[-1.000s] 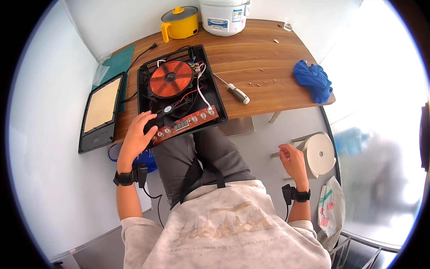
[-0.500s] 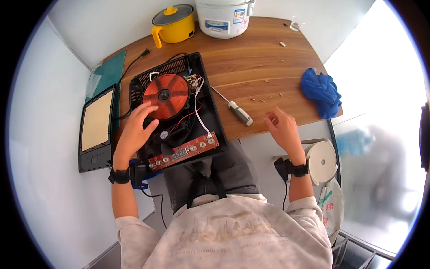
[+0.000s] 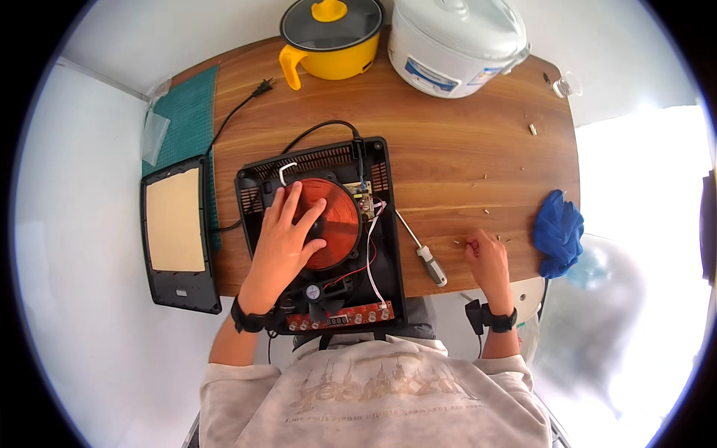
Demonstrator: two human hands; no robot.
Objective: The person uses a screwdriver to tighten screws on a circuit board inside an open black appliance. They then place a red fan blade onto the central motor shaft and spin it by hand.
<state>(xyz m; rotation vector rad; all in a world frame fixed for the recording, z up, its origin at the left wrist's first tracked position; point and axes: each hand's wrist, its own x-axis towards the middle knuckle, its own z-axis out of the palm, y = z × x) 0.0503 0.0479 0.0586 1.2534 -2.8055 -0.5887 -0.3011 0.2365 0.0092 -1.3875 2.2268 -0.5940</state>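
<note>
An opened induction cooker base lies in front of me on the table. Its copper-red coil is exposed, with a small fan and a red circuit board with a display nearer to me. My left hand rests over the coil's left side, fingers spread and holding nothing. Near the table's front edge, my right hand has its fingers curled together among several small screws; whatever they hold is hidden. A grey-handled screwdriver lies between the base and my right hand.
The cooker's top panel lies underside up at left, partly over a green cutting mat. At the back stand a yellow pot and a white rice cooker. A blue cloth sits at the right edge. The power cord trails left.
My view has shifted, so the table sits lower in it. My left hand has moved farther over the coil. My right hand has come down by the screws, its fingers curling in.
</note>
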